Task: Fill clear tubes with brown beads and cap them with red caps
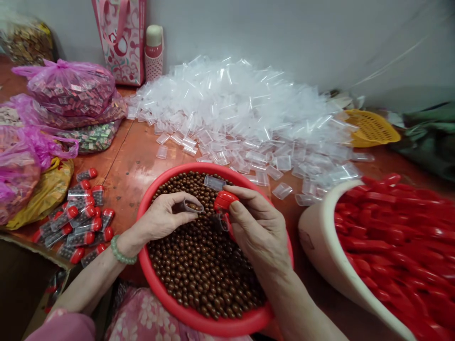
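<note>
Over a red basin (142,215) of round brown candies (204,265), my left hand (167,213) pinches a clear plastic tube (192,206) with some candies inside; its open end faces right. My right hand (258,222) holds a red plastic cap (226,201) between thumb and fingers, just right of the tube's mouth and apart from it. A clear piece (222,221) hangs below the cap near my fingers; I cannot tell if it is joined to it. Another clear tube (214,183) lies on the candies behind my hands.
A large heap of clear tubes (241,109) covers the back of the table. Filled, red-capped tubes (83,220) lie at left, near knotted plastic bags (71,90). A white tub (316,227) of red caps (398,246) stands at right, a yellow basket (373,128) behind it.
</note>
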A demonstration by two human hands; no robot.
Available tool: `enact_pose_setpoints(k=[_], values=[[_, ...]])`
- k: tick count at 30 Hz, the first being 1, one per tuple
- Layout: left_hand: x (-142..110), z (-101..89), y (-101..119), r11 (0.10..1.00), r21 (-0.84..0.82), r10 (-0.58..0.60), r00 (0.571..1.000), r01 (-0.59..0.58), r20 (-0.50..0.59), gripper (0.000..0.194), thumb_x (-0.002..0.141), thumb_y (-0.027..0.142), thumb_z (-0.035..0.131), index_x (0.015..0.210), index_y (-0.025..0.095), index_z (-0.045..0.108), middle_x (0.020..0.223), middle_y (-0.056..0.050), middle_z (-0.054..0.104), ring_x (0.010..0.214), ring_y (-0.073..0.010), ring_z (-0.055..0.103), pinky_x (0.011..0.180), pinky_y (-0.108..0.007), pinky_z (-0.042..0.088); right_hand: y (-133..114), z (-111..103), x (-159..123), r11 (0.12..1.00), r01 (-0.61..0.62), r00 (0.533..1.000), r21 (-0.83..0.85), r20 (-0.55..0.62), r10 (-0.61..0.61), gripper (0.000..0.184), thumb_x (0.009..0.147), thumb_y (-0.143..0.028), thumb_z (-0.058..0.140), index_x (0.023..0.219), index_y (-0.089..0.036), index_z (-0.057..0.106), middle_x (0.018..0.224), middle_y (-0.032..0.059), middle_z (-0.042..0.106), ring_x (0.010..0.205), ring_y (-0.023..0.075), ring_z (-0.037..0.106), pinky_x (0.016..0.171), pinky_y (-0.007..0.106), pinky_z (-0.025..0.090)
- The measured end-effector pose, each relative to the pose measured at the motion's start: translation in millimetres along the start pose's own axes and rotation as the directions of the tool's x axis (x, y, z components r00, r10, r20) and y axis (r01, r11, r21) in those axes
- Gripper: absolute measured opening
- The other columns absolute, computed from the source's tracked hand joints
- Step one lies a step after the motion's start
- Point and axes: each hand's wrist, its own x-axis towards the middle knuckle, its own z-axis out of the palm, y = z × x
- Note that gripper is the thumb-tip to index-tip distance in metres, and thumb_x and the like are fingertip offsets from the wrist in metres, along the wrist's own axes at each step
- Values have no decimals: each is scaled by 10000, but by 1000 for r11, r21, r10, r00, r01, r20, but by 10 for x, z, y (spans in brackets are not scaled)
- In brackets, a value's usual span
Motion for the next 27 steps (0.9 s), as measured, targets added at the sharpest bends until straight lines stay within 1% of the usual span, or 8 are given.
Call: enact_pose_setpoints(k=[4, 7, 11, 14, 18, 22, 24, 27], values=[[-27, 39, 26, 997, -74, -22, 996, 28, 84, 178, 746, 177, 696, 919, 141, 679, 874, -18, 667, 811, -117, 591, 801, -241, 451, 25, -5, -14, 998, 46, 999, -42, -6, -46, 232, 853, -362, 663, 1072, -295, 697, 1093, 25, 700, 1041, 198, 646, 985, 392, 491], [-21, 51, 24, 995, -101, -19, 999, 24, 46, 172, 745, 161, 692, 913, 132, 671, 886, -18, 665, 829, -114, 594, 823, -240, 444, 40, -2, -23, 992, 111, 994, -57, 2, -111, 216, 863, -330, 656, 1073, -307, 700, 1047, 11, 704, 982, 173, 656, 951, 363, 504], [-7, 59, 6, 992, -128, 7, 998, 2, 69, 163, 754, 155, 683, 916, 134, 672, 870, -12, 662, 814, -110, 593, 834, -247, 449, -17, 63, -13, 972, 205, 979, -112, 2, -206, 207, 867, -269, 650, 1064, -306, 702, 1028, 0, 711, 978, 163, 658, 933, 337, 515], [4, 66, -9, 988, -157, 5, 999, 3, 53, 165, 749, 147, 684, 913, 131, 674, 865, -11, 663, 821, -114, 597, 851, -255, 448, -79, 145, 6, 958, 248, 968, -143, 8, -249, 208, 870, -247, 641, 1066, -290, 697, 1008, 8, 713, 944, 163, 668, 872, 325, 546], [20, 64, -33, 981, -193, 15, 998, -4, 57, 210, 759, 179, 688, 963, 130, 677, 894, -23, 673, 856, -135, 606, 875, -276, 447, -114, 244, 18, 941, 297, 955, -163, 57, -291, 226, 878, -202, 626, 1080, -287, 684, 998, 7, 705, 931, 149, 665, 858, 314, 547], [27, 47, -64, 987, -153, 50, 996, -39, 71, 205, 793, 203, 659, 984, 133, 680, 944, -31, 676, 931, -162, 601, 934, -304, 428, -93, 300, 34, 898, 367, 929, -242, 139, -342, 232, 867, -167, 626, 1068, -271, 679, 988, 10, 695, 935, 150, 654, 876, 334, 536], [26, 33, -81, 993, -112, 41, 997, -33, 62, 196, 794, 199, 648, 976, 131, 678, 920, -26, 669, 906, -160, 592, 912, -301, 431, -69, 309, 53, 893, 359, 932, -273, 152, -329, 208, 863, -180, 629, 1049, -256, 682, 971, 18, 700, 927, 161, 655, 862, 345, 539], [20, 9, -94, 997, -74, -26, 998, 30, 63, 191, 764, 166, 640, 950, 123, 662, 828, -11, 637, 773, -133, 558, 773, -269, 445, -25, 306, 95, 941, 239, 970, -239, 100, -221, 179, 856, -227, 642, 1028, -248, 688, 962, 20, 715, 894, 164, 668, 838, 345, 550]])
